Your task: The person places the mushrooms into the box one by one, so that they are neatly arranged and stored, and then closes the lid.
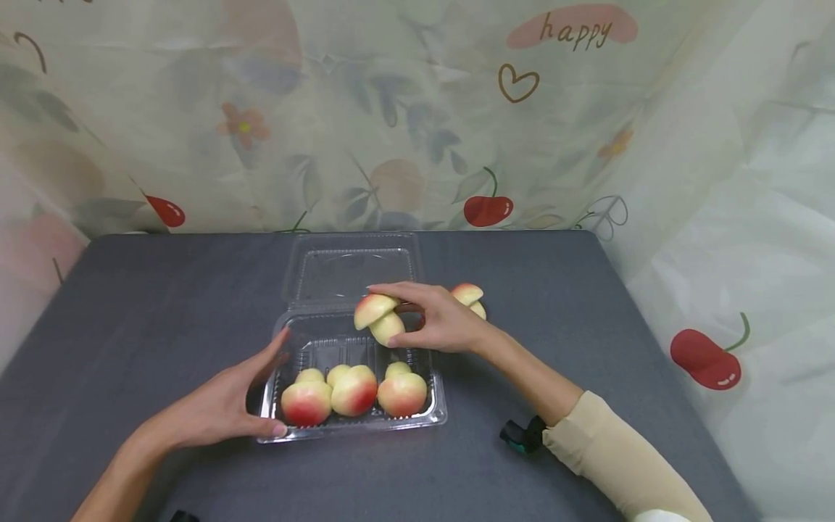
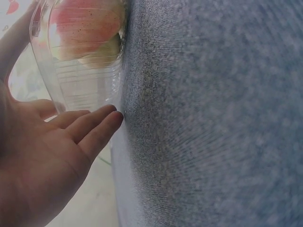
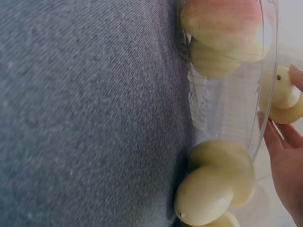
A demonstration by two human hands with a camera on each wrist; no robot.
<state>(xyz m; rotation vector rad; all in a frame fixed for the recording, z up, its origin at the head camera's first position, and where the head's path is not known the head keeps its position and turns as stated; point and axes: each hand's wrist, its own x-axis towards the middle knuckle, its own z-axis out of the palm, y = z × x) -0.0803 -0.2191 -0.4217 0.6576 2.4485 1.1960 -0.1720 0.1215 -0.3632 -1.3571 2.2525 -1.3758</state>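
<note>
Across a grey worktop (image 1: 554, 304), printed cloth (image 1: 339, 145) close behind and at both sides

Along the far edge, the worktop meets the hanging cloth, which carries flowers, leaves, cherries, a heart and the word "happy". A paler, creased sheet (image 1: 770, 239) with a large cherry rises at the right. The surface itself is a fine-grained grey weave; its side edges spread apart toward the wearer, and its far corners are rounded.

Near the middle stands a clear hinged box (image 1: 352, 433), its lid (image 1: 326, 272) laid back until it nearly reaches the far edge. Broad grey stretches run from the box to the left edge, and along its near side.

The two hands are well apart. The left hand (image 1: 231, 399) is spread at the box's left end, thumb at the near corner. The right hand (image 1: 437, 322) pinches a mushroom-shaped piece (image 1: 380, 319), yellow with a red blush, over the box's far right part. Three similar pieces (image 1: 354, 391) sit in its near row; another piece (image 1: 466, 292) shows beyond the right hand, partly hidden, on the worktop at the box's right.
</note>
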